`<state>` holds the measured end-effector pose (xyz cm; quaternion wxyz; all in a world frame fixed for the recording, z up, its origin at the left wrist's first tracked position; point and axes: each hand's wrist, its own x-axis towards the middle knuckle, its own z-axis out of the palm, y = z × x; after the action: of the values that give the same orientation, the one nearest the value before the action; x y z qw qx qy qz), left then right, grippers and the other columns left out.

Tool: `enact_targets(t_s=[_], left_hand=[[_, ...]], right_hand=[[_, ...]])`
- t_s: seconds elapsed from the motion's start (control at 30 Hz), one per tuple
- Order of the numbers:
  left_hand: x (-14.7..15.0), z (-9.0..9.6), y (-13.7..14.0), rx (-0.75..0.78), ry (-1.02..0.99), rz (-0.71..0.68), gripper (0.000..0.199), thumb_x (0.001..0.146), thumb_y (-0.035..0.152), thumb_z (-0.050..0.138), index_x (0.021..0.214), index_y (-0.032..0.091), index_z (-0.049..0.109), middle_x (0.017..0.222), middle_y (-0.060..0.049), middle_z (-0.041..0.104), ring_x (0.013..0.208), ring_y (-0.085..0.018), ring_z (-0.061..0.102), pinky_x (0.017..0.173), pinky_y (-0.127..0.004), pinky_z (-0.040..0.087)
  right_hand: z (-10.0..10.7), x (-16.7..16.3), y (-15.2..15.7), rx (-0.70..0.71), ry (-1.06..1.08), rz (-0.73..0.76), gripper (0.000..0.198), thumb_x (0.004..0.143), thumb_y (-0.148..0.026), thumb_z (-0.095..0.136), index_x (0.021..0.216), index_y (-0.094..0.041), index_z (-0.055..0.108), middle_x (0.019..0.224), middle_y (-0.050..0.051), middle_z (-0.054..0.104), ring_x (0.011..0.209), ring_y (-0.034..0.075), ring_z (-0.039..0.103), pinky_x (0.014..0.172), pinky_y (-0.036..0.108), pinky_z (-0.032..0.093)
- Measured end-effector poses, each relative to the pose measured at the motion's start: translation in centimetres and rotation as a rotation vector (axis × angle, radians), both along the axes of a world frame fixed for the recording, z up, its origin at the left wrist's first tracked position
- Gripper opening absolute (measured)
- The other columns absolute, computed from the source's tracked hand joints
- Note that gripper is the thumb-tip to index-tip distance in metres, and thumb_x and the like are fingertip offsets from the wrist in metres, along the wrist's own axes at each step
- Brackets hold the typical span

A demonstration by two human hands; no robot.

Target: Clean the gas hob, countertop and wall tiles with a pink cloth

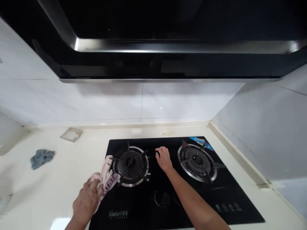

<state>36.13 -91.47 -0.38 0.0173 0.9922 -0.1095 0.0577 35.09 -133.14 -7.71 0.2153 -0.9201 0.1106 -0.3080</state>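
My left hand (pixel 86 200) is closed around a pink and white cloth (pixel 107 174) with dark red marks. The cloth lies bunched along the left edge of the black glass gas stove (pixel 148 198), against the left burner (pixel 130 164). My right hand (pixel 164 157) is over the middle of the stove, between the left burner and the right burner (pixel 198 161). Its fingers are loosely bent, with a gap between thumb and forefinger and nothing visible in them. Whether it touches the glass I cannot tell. A control knob (pixel 165 198) sits nearer me, and my right forearm partly covers another.
A black range hood (pixel 168 65) hangs low over the stove. On the pale countertop (pixel 69 159) at left lie a crumpled grey-blue rag (pixel 42 158) and a flat, clear-looking tray (pixel 72 134). White wall panels (pixel 115 102) close off the back and right. A blue sticker (pixel 202 142) marks the stove's far right corner.
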Motion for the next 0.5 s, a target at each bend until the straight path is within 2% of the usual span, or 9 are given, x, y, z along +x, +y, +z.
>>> enact_targets(t_s=[0.13,0.27,0.4,0.5], left_hand=[[-4.1,0.5,-0.5,0.149,0.040,0.080,0.036,0.098,0.038,0.042,0.125,0.030,0.064,0.117,-0.011,0.061,0.101,-0.027,0.062,0.081,-0.039,0.054],[-8.1,0.4,-1.8,0.178,0.005,0.048,0.032,0.097,0.035,0.044,0.119,0.033,0.067,0.112,-0.011,0.060,0.101,-0.029,0.058,0.071,-0.035,0.050],[-11.7,-1.0,-5.4,0.097,0.021,-0.047,0.026,0.091,0.029,0.054,0.113,0.032,0.068,0.117,-0.010,0.059,0.103,-0.030,0.056,0.077,-0.040,0.050],[-13.3,-2.5,-9.5,0.009,0.047,-0.131,0.026,0.087,0.032,0.059,0.113,0.031,0.067,0.122,-0.011,0.058,0.106,-0.033,0.055,0.083,-0.047,0.049]], right_hand=[[-0.3,-0.4,-0.2,0.087,-0.016,0.041,0.025,0.089,-0.023,0.047,0.104,-0.019,0.067,0.105,0.011,0.057,0.099,0.024,0.047,0.091,0.041,0.041],[-0.6,-0.3,-0.7,0.193,-0.035,0.088,0.025,0.086,-0.028,0.047,0.095,-0.018,0.069,0.100,0.011,0.060,0.098,0.024,0.050,0.092,0.042,0.041],[0.5,-0.4,-1.2,0.311,-0.056,0.091,0.029,0.084,-0.034,0.044,0.088,-0.018,0.068,0.093,0.009,0.064,0.092,0.023,0.056,0.088,0.041,0.046],[2.4,-2.7,0.2,0.390,-0.084,0.079,0.038,0.089,-0.037,0.038,0.099,-0.016,0.067,0.099,0.010,0.067,0.089,0.021,0.061,0.082,0.038,0.050]])
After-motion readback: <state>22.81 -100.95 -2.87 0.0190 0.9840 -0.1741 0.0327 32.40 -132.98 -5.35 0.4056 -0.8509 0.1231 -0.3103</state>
